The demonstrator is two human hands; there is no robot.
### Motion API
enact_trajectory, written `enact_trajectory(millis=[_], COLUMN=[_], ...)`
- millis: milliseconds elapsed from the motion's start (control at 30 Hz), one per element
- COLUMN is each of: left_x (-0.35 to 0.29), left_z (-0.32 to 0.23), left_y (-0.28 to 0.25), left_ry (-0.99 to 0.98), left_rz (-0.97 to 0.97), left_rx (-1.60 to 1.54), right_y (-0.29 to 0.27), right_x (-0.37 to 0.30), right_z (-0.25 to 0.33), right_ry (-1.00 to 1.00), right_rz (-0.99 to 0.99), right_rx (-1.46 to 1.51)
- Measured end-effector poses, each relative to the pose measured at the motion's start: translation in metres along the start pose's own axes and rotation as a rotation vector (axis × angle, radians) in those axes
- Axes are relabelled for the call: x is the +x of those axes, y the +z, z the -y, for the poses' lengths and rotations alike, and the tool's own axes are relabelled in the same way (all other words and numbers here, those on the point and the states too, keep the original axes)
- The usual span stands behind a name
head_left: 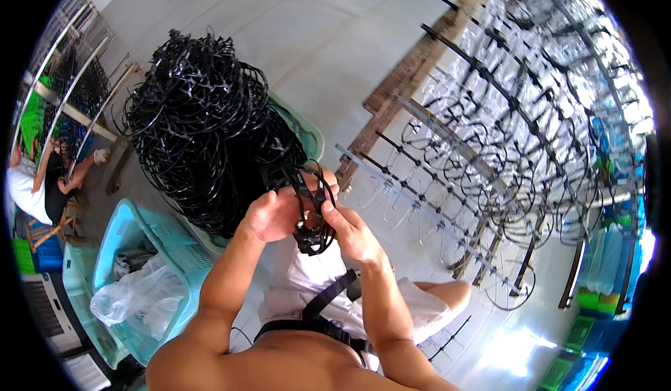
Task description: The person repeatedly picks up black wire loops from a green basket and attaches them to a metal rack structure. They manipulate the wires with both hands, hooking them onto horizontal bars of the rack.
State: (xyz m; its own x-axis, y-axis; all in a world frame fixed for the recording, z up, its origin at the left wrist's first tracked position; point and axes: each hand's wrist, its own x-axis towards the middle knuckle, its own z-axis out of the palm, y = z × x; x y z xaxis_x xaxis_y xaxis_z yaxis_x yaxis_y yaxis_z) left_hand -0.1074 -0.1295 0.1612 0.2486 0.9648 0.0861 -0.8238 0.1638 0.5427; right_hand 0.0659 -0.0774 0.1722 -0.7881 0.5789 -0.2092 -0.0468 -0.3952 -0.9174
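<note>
Above my lap, between both hands, is a small bunch of thin, glossy black loops (312, 234); their exact kind is unclear. My right hand (355, 234) pinches the bunch with thumb and fingers from its right side. On the other side my left hand (272, 215) grips it, thumb pointing up and fingers partly hidden behind the loops. Just beyond my hands rises a big tangled heap of similar black loops (199, 125). It fills and overtops a pale green basket (300, 127), whose rim shows at the right.
At my left stands a turquoise basket (190, 269) with a clear plastic bag (143, 297) inside. To the right, a rack with a wooden beam (391, 101) carries rods (482, 69) hung with black hoops. Another person (35, 188) sits at far left near metal racks.
</note>
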Motion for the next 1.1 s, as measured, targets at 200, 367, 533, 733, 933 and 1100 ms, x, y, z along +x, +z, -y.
enact_trajectory(millis=[200,367,533,733,933,1100], left_x=[0.008,0.016,0.018,0.038,0.043,0.068], left_z=[0.064,0.128,0.137,0.149,0.207,0.258], left_y=[0.037,0.098,0.117,0.162,0.149,0.165], left_ry=[-0.096,0.191,0.187,0.328,0.212,0.178], left_rz=[0.04,-0.331,-0.082,0.267,0.443,0.477], left_rx=[0.011,0.299,0.428,1.03,1.054,1.449], right_y=[-0.012,-0.024,-0.071,-0.103,-0.199,-0.243], right_x=[-0.088,-0.163,-0.264,-0.408,-0.381,-0.339], right_z=[0.029,0.012,-0.02,0.026,0.021,-0.003], right_ry=[-0.124,-0.419,-0.323,-0.778,-0.222,-0.218], right_rz=[-0.218,-0.68,-0.863,-1.315,-1.572,-1.529], right_rx=[-0.759,-0.751,0.417,0.16,-0.281,-0.127])
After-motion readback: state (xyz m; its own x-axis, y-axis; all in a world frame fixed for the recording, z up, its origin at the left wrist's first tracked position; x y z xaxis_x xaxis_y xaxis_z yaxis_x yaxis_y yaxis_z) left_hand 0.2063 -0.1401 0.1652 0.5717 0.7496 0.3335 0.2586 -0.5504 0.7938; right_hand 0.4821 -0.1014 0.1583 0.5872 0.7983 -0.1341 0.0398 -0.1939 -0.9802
